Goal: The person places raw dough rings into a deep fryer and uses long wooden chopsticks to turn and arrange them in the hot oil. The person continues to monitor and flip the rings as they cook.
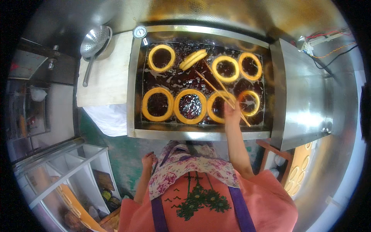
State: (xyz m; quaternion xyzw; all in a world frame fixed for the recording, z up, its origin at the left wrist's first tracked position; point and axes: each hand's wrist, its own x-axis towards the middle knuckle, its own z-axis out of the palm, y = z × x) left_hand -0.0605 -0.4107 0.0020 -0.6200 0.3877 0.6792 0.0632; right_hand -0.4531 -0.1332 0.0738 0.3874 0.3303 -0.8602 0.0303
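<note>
My right hand holds a pair of long chopsticks over a rectangular fryer of dark oil. Their tips point to the upper left, near a ring of fried dough that stands tilted, almost edge-on. Whether the tips touch it I cannot tell. Several golden dough rings float flat around it, among them one at the upper left and one at the lower middle. The ring at the lower right lies just beyond my fingers. My left hand hangs low beside the apron, its fingers loosely curled, away from the fryer.
A dial thermometer sits at the fryer's upper left corner. Left of it, a perforated metal skimmer rests on a pale board. Electrical wires run at the right. Pale rings lie on an orange board at the lower right.
</note>
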